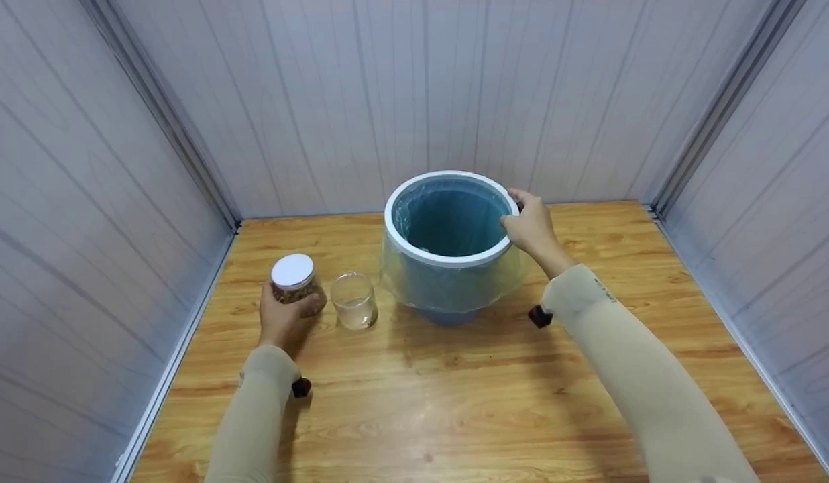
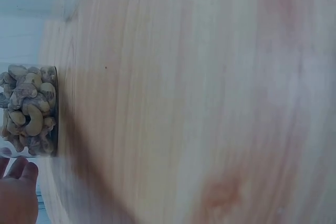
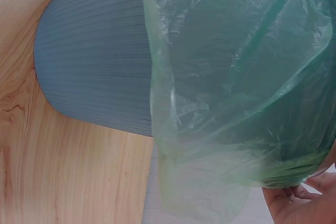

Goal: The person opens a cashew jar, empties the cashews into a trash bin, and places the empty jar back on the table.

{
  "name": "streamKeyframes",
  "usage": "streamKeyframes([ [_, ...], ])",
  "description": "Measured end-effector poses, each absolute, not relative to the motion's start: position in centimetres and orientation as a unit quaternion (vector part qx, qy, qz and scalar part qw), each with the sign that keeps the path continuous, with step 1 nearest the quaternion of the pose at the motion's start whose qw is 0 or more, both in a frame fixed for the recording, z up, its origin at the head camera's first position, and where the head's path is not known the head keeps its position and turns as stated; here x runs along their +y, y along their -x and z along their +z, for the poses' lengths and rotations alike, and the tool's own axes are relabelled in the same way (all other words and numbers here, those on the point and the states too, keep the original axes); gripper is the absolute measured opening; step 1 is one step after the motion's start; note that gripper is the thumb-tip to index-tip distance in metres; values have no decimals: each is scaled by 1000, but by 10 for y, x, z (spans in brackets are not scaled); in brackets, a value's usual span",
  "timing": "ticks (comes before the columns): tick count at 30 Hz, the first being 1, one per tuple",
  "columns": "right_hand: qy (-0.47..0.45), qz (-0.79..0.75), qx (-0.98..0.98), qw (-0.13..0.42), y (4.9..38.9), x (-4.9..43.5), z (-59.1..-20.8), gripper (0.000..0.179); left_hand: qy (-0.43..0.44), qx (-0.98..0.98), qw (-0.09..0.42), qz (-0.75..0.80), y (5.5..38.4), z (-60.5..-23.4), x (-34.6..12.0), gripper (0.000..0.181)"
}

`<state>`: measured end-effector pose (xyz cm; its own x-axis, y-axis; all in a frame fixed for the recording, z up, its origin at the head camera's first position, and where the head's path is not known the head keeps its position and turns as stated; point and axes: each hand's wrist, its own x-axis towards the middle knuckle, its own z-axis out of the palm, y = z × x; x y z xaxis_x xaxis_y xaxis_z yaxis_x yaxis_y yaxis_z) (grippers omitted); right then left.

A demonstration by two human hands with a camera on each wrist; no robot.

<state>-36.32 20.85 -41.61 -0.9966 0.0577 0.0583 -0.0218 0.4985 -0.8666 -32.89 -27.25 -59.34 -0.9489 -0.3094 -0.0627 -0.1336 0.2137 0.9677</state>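
A clear jar of cashews with a white lid (image 1: 292, 270) stands on the wooden table at the left. My left hand (image 1: 280, 315) grips it low, thumb on the near right side and fingers round the left. In the left wrist view the cashews (image 2: 31, 108) show through the jar wall. A grey-blue trash bin (image 3: 94, 56) is lined with a thin green bag (image 1: 448, 285), folded out under its white rim ring (image 1: 448, 260). At the right side of that rim, my right hand (image 1: 532, 228) holds on, thumb over the inner edge and fingers outside.
Between jar and bin stands a clear glass cup (image 1: 355, 305). Pale panelled walls (image 1: 388, 94) close off the back and both sides of the wooden table (image 1: 421, 416). Dark wrist cameras (image 1: 540, 316) hang under the sleeves.
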Motion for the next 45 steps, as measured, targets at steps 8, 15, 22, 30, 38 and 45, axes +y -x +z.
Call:
streamKeyframes([
  [8,6,494,-868,53,365,208,-417,66,-138,-770,77,-618,329,-594,-272,99],
  [15,9,493,-868,51,363,212,-415,66,-140,-760,76,-630,334,-592,-264,105],
  [22,15,496,-867,42,360,216,-413,66,-138,-765,81,-624,337,-593,-259,105],
  [30,17,497,-867,39,360,216,-412,66,-136,-759,96,-629,339,-595,-259,101],
  [38,12,498,-866,46,362,215,-412,67,-142,-768,99,-617,335,-592,-259,101],
  [45,18,498,-866,38,364,218,-412,67,-144,-767,107,-616,334,-583,-255,101],
])
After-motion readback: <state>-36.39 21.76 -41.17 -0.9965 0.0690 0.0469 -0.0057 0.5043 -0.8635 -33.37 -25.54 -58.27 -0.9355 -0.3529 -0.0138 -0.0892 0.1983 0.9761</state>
